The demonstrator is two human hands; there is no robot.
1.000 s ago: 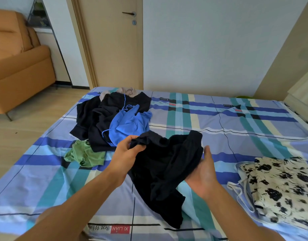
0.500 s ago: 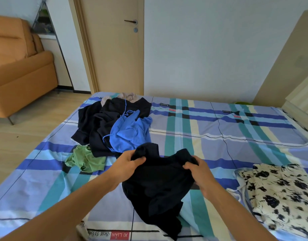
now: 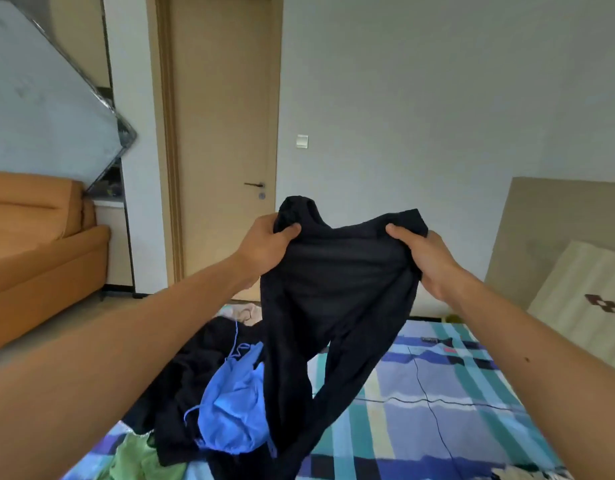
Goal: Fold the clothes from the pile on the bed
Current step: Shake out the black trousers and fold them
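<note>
A black garment point(image 3: 334, 299) hangs in the air in front of me, held up by its top edge. My left hand point(image 3: 264, 249) grips its upper left corner and my right hand point(image 3: 425, 259) grips its upper right corner. Its lower part trails down toward the bed point(image 3: 455, 403). Below it lies the pile of clothes point(image 3: 195, 386): black pieces, a blue garment point(image 3: 235, 407) and a green one point(image 3: 139, 460) at the bottom left.
The bed has a blue, teal and cream plaid sheet. An orange sofa point(image 3: 36, 244) stands at the left, a closed wooden door point(image 3: 223, 140) straight ahead. Flat boards point(image 3: 555, 244) lean on the wall at the right.
Both hands have raised the black garment off the bed to chest height and spread its top edge. The view has tilted upward.
</note>
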